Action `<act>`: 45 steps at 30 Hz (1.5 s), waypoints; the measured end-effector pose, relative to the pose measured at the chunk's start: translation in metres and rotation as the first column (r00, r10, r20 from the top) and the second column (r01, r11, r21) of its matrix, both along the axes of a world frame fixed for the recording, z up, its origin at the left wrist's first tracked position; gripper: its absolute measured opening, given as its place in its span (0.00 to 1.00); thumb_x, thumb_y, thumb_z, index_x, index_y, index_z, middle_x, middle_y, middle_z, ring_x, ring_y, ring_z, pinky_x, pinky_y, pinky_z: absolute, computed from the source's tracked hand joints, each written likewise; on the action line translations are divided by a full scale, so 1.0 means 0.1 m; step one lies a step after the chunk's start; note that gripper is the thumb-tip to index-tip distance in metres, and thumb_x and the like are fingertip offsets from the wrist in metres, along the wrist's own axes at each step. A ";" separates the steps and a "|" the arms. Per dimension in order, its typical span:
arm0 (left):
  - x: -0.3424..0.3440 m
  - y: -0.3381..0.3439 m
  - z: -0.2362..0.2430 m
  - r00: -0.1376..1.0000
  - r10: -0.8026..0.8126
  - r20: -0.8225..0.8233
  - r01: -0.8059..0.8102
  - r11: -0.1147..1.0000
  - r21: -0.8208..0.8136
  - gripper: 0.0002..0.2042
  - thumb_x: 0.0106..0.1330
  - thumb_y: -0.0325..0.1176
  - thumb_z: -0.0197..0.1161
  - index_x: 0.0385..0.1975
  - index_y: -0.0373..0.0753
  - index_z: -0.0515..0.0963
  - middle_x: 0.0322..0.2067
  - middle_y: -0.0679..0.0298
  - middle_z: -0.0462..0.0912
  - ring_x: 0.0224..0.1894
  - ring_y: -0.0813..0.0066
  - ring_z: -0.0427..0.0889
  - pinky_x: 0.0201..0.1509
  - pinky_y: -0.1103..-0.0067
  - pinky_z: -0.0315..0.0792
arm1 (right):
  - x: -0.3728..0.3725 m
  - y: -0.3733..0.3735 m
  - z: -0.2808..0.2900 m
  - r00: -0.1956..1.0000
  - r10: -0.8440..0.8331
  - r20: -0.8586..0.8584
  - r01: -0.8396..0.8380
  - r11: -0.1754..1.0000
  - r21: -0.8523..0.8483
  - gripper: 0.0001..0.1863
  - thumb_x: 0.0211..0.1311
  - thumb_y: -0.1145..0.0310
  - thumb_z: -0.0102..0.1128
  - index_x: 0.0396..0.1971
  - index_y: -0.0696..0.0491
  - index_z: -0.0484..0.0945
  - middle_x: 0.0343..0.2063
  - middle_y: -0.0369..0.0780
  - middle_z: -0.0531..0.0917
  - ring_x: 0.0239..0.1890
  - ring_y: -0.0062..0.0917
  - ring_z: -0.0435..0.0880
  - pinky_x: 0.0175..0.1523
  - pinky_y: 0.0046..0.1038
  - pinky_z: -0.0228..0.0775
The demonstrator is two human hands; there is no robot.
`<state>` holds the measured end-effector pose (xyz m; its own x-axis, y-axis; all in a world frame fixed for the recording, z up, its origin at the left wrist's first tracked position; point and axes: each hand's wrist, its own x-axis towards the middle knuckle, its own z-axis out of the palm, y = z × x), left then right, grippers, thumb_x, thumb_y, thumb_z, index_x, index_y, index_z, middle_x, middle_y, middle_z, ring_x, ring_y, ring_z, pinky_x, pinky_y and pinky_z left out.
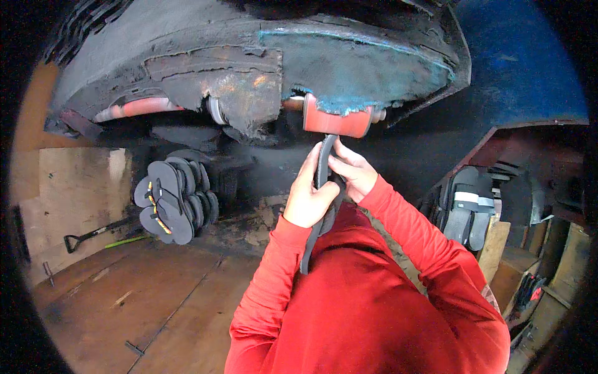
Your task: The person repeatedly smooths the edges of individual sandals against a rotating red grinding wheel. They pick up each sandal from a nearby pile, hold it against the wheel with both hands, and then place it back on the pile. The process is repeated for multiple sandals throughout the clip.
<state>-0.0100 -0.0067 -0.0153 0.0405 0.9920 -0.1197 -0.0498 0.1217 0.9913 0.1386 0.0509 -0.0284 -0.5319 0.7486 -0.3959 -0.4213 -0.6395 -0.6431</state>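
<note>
In front of my body I hold a dark grey flip-flop sole (309, 252) on edge, its long side running up and away from me. My left hand (305, 198) is closed around its middle, thumb on the near face. Further up, the fingers of my right hand (355, 171) pinch it from the right side. The sole's far tip meets the lower edge of a red sanding drum (336, 122); whether they press together I cannot tell. A ragged, dusty blue-green cloth (374, 71) hangs over the drum's top.
At left, several dark flip-flops (167, 174) are bunched together, the front pair with patterned straps. Dark sandals (462, 215) with pale bands stand at right beside wooden boards (493, 249). A second red roller (140, 107) shows under the dusty machine cover (218, 78). A black-handled tool (93, 235) lies at left.
</note>
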 end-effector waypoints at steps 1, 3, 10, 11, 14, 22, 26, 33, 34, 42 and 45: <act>0.01 -0.03 0.02 0.999 -0.002 0.048 0.000 1.000 0.023 0.39 0.56 0.19 0.56 0.73 0.32 0.55 0.67 0.56 0.66 0.70 0.70 0.64 0.71 0.75 0.59 | 0.00 0.00 0.03 1.000 0.018 0.006 -0.018 0.999 0.035 0.24 0.71 0.70 0.60 0.65 0.48 0.69 0.55 0.33 0.77 0.56 0.19 0.76 0.60 0.29 0.70; 0.03 -0.07 0.03 0.993 0.018 0.119 -0.022 0.999 0.030 0.39 0.57 0.21 0.57 0.73 0.31 0.55 0.68 0.50 0.64 0.71 0.64 0.63 0.72 0.72 0.59 | 0.02 -0.01 0.08 0.997 0.070 0.031 -0.071 0.996 0.051 0.26 0.70 0.72 0.61 0.66 0.49 0.67 0.56 0.34 0.77 0.57 0.21 0.76 0.61 0.28 0.70; -0.02 -0.37 0.14 0.998 0.033 0.052 -0.038 0.993 0.112 0.40 0.60 0.25 0.64 0.73 0.32 0.52 0.70 0.47 0.59 0.73 0.60 0.61 0.72 0.69 0.59 | -0.03 -0.22 0.18 0.970 0.024 0.244 -0.107 0.936 0.334 0.44 0.67 0.71 0.64 0.77 0.50 0.47 0.63 0.42 0.71 0.63 0.27 0.72 0.67 0.29 0.66; -0.04 -0.35 0.16 0.997 0.069 -0.045 -0.062 0.987 0.148 0.38 0.61 0.30 0.67 0.71 0.31 0.57 0.66 0.46 0.65 0.69 0.55 0.66 0.71 0.68 0.62 | -0.06 -0.25 0.17 0.974 0.011 0.225 -0.077 0.955 0.285 0.48 0.66 0.70 0.65 0.77 0.51 0.43 0.64 0.41 0.71 0.65 0.28 0.70 0.69 0.29 0.62; -0.07 -0.12 0.20 0.960 0.084 -0.265 -0.037 0.983 0.178 0.34 0.64 0.32 0.67 0.69 0.33 0.63 0.65 0.51 0.67 0.69 0.61 0.66 0.72 0.69 0.60 | -0.13 -0.24 0.10 0.996 -0.058 -0.071 0.063 0.996 0.066 0.37 0.70 0.70 0.61 0.75 0.48 0.55 0.60 0.36 0.75 0.60 0.23 0.74 0.66 0.30 0.65; 0.12 0.46 -0.08 0.973 -0.018 -0.229 0.004 0.998 -0.062 0.30 0.57 0.27 0.61 0.64 0.33 0.68 0.57 0.47 0.74 0.60 0.53 0.75 0.64 0.68 0.69 | 0.09 0.23 -0.19 0.998 -0.008 -0.059 0.001 0.992 -0.123 0.22 0.70 0.68 0.61 0.62 0.52 0.72 0.49 0.36 0.82 0.51 0.23 0.81 0.57 0.31 0.75; 0.09 -0.16 -0.23 0.991 0.096 0.089 -0.097 0.995 0.005 0.39 0.53 0.21 0.57 0.71 0.30 0.58 0.68 0.51 0.65 0.72 0.62 0.63 0.73 0.71 0.57 | 0.11 0.04 -0.16 0.966 0.029 0.259 -0.088 0.972 0.219 0.36 0.59 0.67 0.73 0.67 0.55 0.68 0.52 0.40 0.81 0.54 0.21 0.78 0.60 0.27 0.72; -0.17 -0.41 -0.19 0.916 0.066 0.395 -0.039 0.996 -0.077 0.39 0.61 0.23 0.69 0.72 0.29 0.57 0.69 0.55 0.65 0.69 0.68 0.66 0.71 0.73 0.62 | 0.01 -0.41 -0.08 0.676 -0.399 0.620 -0.493 0.380 0.783 0.57 0.36 0.57 0.82 0.71 0.50 0.61 0.70 0.56 0.57 0.71 0.55 0.60 0.72 0.44 0.57; -0.21 -0.36 -0.13 0.931 0.102 0.351 -0.062 0.990 -0.124 0.38 0.61 0.23 0.70 0.71 0.29 0.59 0.68 0.56 0.67 0.68 0.68 0.68 0.70 0.74 0.64 | -0.03 -0.49 -0.10 0.673 -0.384 0.631 -0.512 0.373 0.773 0.58 0.34 0.57 0.83 0.71 0.48 0.61 0.73 0.56 0.50 0.73 0.57 0.53 0.73 0.52 0.52; -0.11 0.18 0.24 0.894 0.135 -0.427 -0.112 0.991 0.077 0.23 0.67 0.34 0.68 0.59 0.31 0.76 0.47 0.55 0.87 0.48 0.73 0.86 0.53 0.77 0.77 | -0.35 -0.42 -0.42 0.590 -0.569 0.573 -0.429 0.380 0.819 0.48 0.47 0.69 0.75 0.71 0.52 0.60 0.75 0.57 0.45 0.76 0.59 0.45 0.74 0.49 0.55; -0.13 0.28 0.31 0.688 0.088 -0.720 -0.045 0.996 0.078 0.21 0.68 0.39 0.66 0.55 0.31 0.78 0.42 0.49 0.87 0.44 0.62 0.89 0.47 0.74 0.80 | -0.38 -0.40 -0.38 0.696 -0.479 0.535 -0.324 0.456 0.829 0.49 0.47 0.68 0.76 0.71 0.53 0.59 0.75 0.57 0.47 0.75 0.57 0.47 0.74 0.45 0.57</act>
<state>-0.0235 0.0218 0.0160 -0.1036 0.9940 -0.0340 0.6780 0.0956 0.7288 0.1009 0.0109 -0.0664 -0.3588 0.8931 0.2714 0.3259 0.3923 -0.8601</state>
